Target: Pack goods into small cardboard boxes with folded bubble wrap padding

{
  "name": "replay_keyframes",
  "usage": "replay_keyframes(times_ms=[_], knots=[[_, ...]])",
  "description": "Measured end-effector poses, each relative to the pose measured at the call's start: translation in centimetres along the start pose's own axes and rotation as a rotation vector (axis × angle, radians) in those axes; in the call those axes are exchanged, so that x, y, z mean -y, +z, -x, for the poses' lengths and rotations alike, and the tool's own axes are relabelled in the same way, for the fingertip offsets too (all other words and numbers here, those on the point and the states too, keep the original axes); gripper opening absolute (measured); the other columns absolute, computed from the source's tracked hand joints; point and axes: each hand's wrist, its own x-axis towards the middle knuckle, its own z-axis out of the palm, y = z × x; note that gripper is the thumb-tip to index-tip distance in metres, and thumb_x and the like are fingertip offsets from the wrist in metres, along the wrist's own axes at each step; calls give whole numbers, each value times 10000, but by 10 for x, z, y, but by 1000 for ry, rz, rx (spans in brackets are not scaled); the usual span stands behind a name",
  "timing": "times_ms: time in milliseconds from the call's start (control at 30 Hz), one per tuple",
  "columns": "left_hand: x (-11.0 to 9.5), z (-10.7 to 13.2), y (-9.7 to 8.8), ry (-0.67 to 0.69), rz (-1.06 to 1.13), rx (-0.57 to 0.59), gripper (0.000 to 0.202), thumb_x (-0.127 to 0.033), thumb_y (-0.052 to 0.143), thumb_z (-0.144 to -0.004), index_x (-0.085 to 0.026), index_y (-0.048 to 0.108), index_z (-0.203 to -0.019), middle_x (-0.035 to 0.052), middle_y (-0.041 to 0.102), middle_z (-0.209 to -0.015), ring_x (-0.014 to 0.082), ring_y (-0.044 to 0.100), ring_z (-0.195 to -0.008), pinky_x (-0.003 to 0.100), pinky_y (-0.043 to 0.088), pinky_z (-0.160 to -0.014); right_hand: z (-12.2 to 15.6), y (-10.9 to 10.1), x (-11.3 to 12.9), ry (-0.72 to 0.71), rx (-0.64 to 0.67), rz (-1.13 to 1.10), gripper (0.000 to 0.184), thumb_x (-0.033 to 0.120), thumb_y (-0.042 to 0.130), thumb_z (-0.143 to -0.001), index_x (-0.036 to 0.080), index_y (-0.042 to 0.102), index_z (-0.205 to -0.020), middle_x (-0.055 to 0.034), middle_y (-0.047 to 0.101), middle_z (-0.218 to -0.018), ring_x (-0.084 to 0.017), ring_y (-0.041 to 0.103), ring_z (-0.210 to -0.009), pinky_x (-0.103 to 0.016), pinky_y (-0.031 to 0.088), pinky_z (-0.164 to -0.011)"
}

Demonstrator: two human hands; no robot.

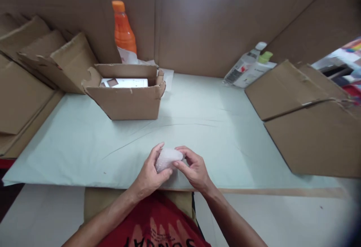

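Observation:
A small whitish bundle (168, 159), which looks like bubble wrap, is held between both hands near the front edge of the table. My left hand (153, 170) curls round its left side, thumb along the near face. From the right, my right hand (194, 166) pinches the bundle's end between thumb and fingers. Whatever the wrap may contain is hidden. Beyond the hands stands an open cardboard box (132, 104) with a white box (129, 83) inside it, and a small brown square lies on the white box's top.
An orange bottle (124, 30) stands behind the open box. Cardboard boxes (25, 92) line the left side, and more cardboard (313, 137) is at the right. A clear bottle (245, 64) and a white bottle with a green cap (258, 70) lean at the back right. Pale cloth (197, 107) covers the table.

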Motion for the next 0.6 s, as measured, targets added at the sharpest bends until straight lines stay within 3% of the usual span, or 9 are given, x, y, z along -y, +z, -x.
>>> replay_keyframes(times_ms=[133,267,300,400,500,533,600], knots=[[-3,-2,-15,-76,-26,269,439,-226,620,-804,-171,669,-1237,37,710,-1047,194,620,-911,277,485,-812,1,-9,-4,108,100,-20,285,475,707,-874,209,675,-969,-38,706,-874,-185,650,-804,-299,538,-752],[-8,-1,-21,-111,-31,366,383,-221,607,-829,-189,691,-1202,24,723,-1057,196,632,-914,265,475,-792,-9,-22,5,99,273,-3,622,484,799,-793,223,605,-1323,-90,724,-1164,-227,686,-998,-333,550,-861],[-9,-1,-22,-93,-40,381,414,-222,605,-834,-203,681,-1241,24,727,-1089,202,642,-934,272,481,-813,-14,-23,10,94,334,37,582,462,787,-809,231,619,-1316,-82,732,-1152,-220,689,-970,-328,550,-840],[-13,-4,-35,-54,-100,388,584,-246,663,-803,-238,613,-1385,49,713,-1231,239,660,-1023,310,499,-894,-33,-25,31,74,468,215,205,344,709,-875,233,726,-1047,-24,754,-918,-170,651,-754,-274,509,-660],[-20,-14,-66,-29,-21,335,846,-362,794,-721,-226,496,-1501,111,664,-1333,288,656,-1112,359,511,-955,-64,-33,57,11,388,226,116,317,698,-874,219,720,-932,-11,728,-813,-155,621,-690,-256,477,-593],[-24,-20,-79,11,40,279,866,-418,797,-729,-215,481,-1508,127,674,-1308,291,662,-1110,370,519,-952,-78,-36,66,-2,306,178,134,340,706,-873,216,713,-922,-14,719,-801,-155,624,-691,-257,487,-596],[-32,-37,-104,114,132,78,721,-494,719,-815,-193,536,-1443,133,726,-1172,270,687,-1047,376,536,-921,-110,-43,83,-15,108,39,206,415,717,-872,213,695,-907,-19,697,-785,-153,623,-678,-264,506,-594]])
